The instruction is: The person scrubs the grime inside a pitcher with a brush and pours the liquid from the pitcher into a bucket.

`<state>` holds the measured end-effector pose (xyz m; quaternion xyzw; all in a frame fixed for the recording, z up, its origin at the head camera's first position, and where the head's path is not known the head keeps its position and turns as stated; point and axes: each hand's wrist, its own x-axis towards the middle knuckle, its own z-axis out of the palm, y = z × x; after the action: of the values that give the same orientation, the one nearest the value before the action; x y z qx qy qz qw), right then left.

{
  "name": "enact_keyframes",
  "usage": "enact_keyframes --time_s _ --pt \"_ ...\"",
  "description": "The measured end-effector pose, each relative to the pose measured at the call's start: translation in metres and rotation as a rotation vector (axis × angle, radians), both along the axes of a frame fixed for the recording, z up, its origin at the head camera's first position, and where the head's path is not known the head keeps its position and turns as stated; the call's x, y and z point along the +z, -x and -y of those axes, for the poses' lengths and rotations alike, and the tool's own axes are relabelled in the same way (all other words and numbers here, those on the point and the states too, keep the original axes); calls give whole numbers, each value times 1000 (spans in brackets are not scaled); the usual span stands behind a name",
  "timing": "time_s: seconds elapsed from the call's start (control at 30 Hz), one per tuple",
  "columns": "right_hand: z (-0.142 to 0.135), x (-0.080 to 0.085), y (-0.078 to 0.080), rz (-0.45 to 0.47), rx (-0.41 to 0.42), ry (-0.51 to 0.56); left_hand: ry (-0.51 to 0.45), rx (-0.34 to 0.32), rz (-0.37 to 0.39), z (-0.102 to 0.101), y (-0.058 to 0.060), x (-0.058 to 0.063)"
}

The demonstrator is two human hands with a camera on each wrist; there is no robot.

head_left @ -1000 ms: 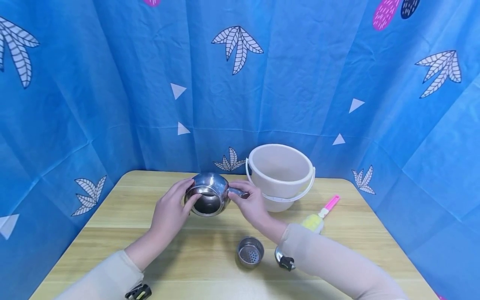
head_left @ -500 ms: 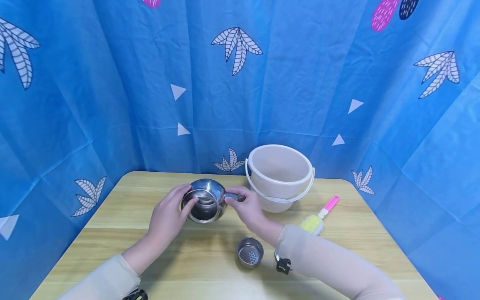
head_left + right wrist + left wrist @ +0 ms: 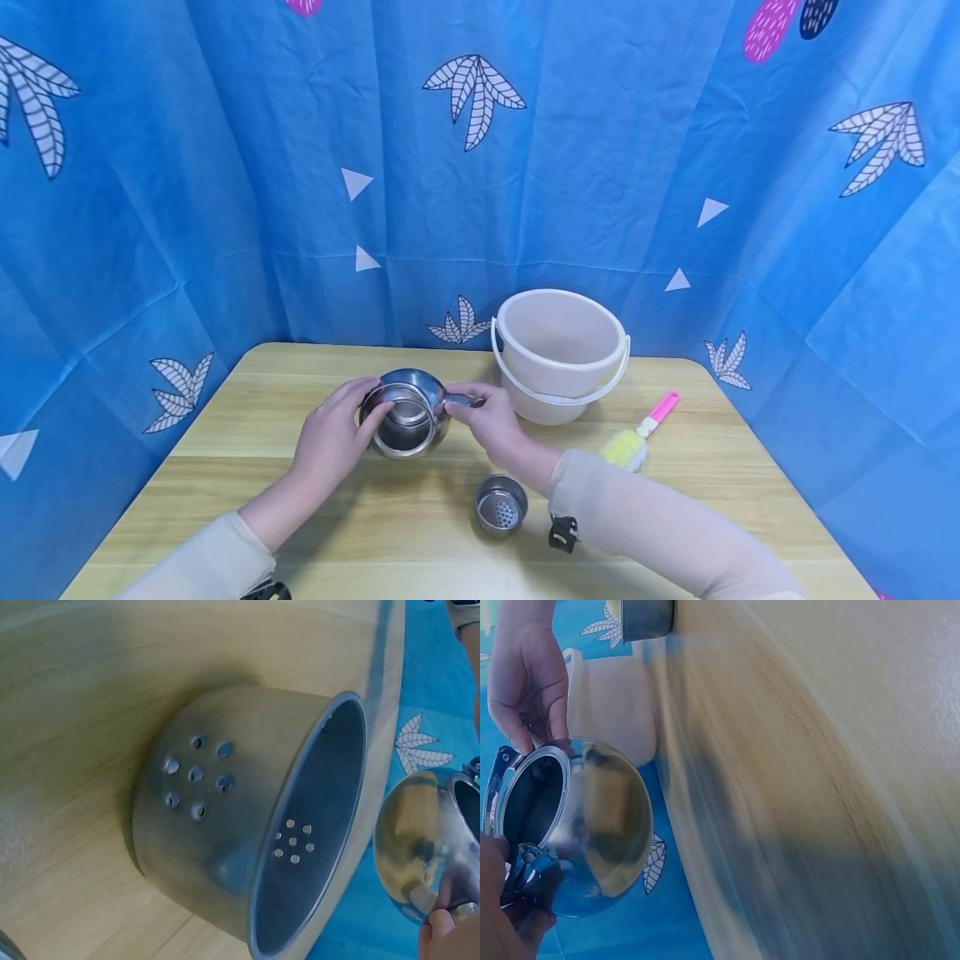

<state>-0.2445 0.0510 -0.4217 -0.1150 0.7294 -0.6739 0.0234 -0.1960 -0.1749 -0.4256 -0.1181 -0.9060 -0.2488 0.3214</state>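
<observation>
Both hands hold a shiny stainless steel teapot, tilted above the table so that its round mouth faces the head camera. My left hand grips the rim on the left, thumb over the edge of the mouth. On the other side, my right hand pinches the short spout. The left wrist view shows the pot's rounded body from the side, over the tabletop's edge in that view. Below my right forearm stands a steel strainer cup. Small round holes pierce its wall and bottom.
A white bucket with its handle down stands at the back, just behind my right hand. To the right lies a yellow sponge brush with a pink handle, partly covered by my sleeve. Blue patterned curtain surrounds the wooden table.
The teapot has come slightly lower and nearer, its mouth turned more toward the head camera. Both hands have moved down and a little left with it, keeping their hold.
</observation>
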Motion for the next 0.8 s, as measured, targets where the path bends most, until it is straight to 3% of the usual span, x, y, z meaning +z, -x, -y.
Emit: enact_keyframes --time_s 0.37,0.8 --pt "6 -4 1 163 53 104 -5 19 105 5 1 -3" --pt "9 -14 8 264 79 136 -34 16 206 8 7 -4"
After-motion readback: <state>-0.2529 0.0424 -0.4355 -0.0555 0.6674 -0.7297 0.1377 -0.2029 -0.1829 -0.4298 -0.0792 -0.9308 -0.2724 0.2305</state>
